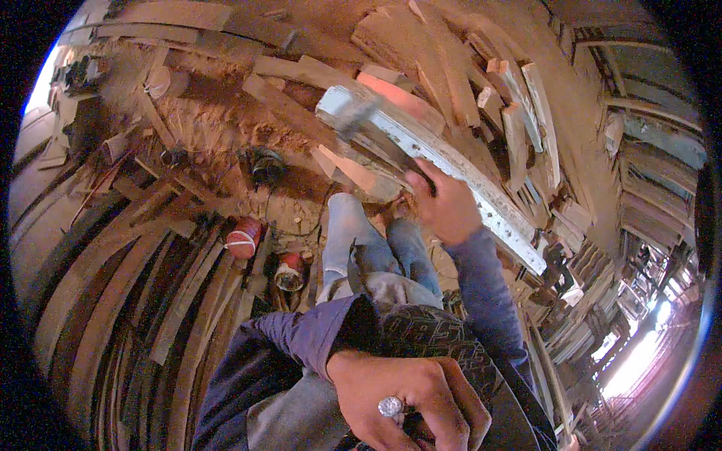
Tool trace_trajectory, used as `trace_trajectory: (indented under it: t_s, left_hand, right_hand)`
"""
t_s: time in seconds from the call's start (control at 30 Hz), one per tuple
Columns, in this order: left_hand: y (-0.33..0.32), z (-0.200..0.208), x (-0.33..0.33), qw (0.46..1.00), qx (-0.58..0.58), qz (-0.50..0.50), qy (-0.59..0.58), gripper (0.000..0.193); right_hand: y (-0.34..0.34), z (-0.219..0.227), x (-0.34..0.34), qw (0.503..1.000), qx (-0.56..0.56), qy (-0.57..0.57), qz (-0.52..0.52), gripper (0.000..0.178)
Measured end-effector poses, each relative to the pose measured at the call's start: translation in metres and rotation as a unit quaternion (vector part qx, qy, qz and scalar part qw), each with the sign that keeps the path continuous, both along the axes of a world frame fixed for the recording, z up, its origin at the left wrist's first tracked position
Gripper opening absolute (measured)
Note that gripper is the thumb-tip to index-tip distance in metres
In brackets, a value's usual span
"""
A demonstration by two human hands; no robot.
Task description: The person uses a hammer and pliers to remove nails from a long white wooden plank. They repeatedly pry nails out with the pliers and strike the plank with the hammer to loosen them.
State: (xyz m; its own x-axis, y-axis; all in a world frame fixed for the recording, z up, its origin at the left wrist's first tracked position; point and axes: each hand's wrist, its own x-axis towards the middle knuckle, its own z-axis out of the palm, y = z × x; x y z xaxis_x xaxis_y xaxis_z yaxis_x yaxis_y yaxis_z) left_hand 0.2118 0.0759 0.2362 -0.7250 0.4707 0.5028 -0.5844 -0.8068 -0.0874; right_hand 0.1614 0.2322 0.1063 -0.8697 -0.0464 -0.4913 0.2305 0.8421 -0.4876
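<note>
My right hand (445, 201) is closed round the handle of a hammer (356, 117), whose head is smeared by motion. The hammer head hangs over the far left end of a long, white-painted wooden beam (444, 148), and I cannot tell whether it touches. The beam slants from upper middle down to the right, its paint chipped and spotted. Close to my body, my left hand (410, 398) is curled with bent fingers, a large ring on one of them. What the left fingers hold, if anything, is hidden beneath the hand.
Several long boards (113, 301) lie stacked at the left. Wood offcuts (515, 128) are piled beyond the beam at the right. A dark power tool (265, 165), a red container with a pale band (243, 238) and an open can (290, 272) stand left of my legs.
</note>
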Motion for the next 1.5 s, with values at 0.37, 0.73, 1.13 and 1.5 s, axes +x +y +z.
trace_trajectory:
  t_s: [0.37,0.73,1.13,1.5]
  left_hand:
    - [0.004,-0.001,-0.005,0.999,0.008,-0.034,0.001,0.024]
    - [0.018,0.006,0.003,0.999,-0.005,-0.041,0.028,0.026]
    - [0.034,0.013,0.014,0.994,-0.030,-0.049,0.095,0.022]
    - [0.099,0.031,0.066,0.971,-0.121,-0.048,0.203,0.024]
  right_hand:
    - [0.027,0.015,0.036,0.999,0.024,-0.028,-0.014,0.045]
    - [-0.031,-0.013,-0.010,0.999,-0.019,-0.030,0.007,0.043]
    - [0.120,0.008,0.137,0.996,0.067,0.031,-0.057,0.045]
    - [0.051,0.001,0.057,0.995,-0.092,-0.007,-0.030,0.046]
